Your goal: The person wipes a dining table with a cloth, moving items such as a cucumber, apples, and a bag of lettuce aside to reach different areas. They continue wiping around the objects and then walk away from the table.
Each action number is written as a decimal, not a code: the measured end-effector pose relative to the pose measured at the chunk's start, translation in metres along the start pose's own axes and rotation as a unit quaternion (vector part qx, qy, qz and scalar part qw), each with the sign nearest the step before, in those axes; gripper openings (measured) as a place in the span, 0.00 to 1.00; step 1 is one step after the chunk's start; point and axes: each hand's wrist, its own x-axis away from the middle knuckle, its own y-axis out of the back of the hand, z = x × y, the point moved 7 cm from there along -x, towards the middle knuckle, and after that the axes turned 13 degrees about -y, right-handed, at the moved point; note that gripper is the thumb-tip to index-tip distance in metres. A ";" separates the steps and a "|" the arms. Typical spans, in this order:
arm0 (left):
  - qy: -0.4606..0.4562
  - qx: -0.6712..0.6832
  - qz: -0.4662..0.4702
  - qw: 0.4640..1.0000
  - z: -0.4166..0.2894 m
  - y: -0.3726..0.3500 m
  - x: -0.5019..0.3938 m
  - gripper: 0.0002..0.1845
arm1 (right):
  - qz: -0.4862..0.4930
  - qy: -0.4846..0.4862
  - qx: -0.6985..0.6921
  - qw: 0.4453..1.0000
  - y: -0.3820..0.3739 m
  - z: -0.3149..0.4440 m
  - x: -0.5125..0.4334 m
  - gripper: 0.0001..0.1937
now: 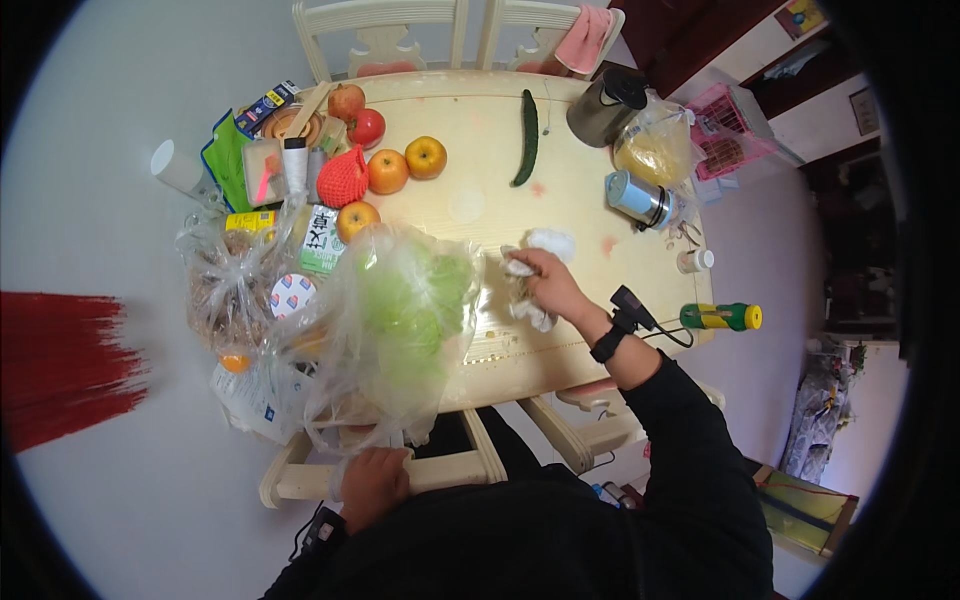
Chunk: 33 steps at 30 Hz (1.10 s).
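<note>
My right hand (551, 281) reaches over the pale table (577, 356), its fingers closed on a crumpled white tissue (534, 313) with brownish marks. Beside the fingers lies another white wad (551, 243). At the near edge, my left hand (375, 484) rests by the back rail of a chair (446, 469), curled on what looks like clear plastic; its grip is not plain. Above it, a clear plastic bag (420, 300) with a leafy green vegetable spreads over the table. A cucumber (529, 139) lies farther back.
Apples (388, 171), a pomegranate (346, 101), a netted fruit (343, 180), boxes and a knotted bag (236, 281) crowd the left. On the right are a dark kettle (604, 109), a blue-lidded flask (640, 199), a small white bottle (696, 261) and a green bottle (718, 316).
</note>
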 end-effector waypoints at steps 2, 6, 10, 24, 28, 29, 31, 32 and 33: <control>0.029 -0.015 0.031 0.999 0.005 -0.007 0.002 0.13 | -0.029 -0.033 -0.079 0.996 0.006 0.010 -0.039 0.27; 0.088 -0.017 0.039 0.995 0.009 -0.007 0.007 0.13 | -0.101 0.010 -0.016 0.995 0.014 0.049 -0.142 0.25; 0.141 0.001 0.063 0.988 0.008 -0.008 0.013 0.12 | -0.200 0.101 0.156 0.962 0.028 0.107 -0.258 0.23; 0.218 0.038 0.028 0.975 0.027 -0.005 -0.006 0.12 | -0.066 0.255 0.472 0.841 -0.155 0.139 -0.442 0.28; 0.214 0.028 0.029 0.976 0.030 -0.003 -0.012 0.12 | -0.100 0.246 0.507 0.820 -0.156 0.134 -0.460 0.25; 0.210 0.024 0.028 0.977 0.030 -0.003 -0.013 0.12 | -0.093 0.252 0.498 0.824 -0.153 0.131 -0.461 0.25; 0.202 0.015 0.024 0.979 0.030 -0.002 -0.015 0.12 | -0.083 0.264 0.484 0.830 -0.144 0.126 -0.460 0.24; 0.199 0.008 0.023 0.980 0.029 -0.001 -0.015 0.12 | -0.090 0.286 0.453 0.839 -0.135 0.123 -0.451 0.24; 0.193 0.001 0.019 0.981 0.029 0.000 -0.016 0.12 | -0.086 0.275 0.447 0.847 -0.124 0.115 -0.444 0.24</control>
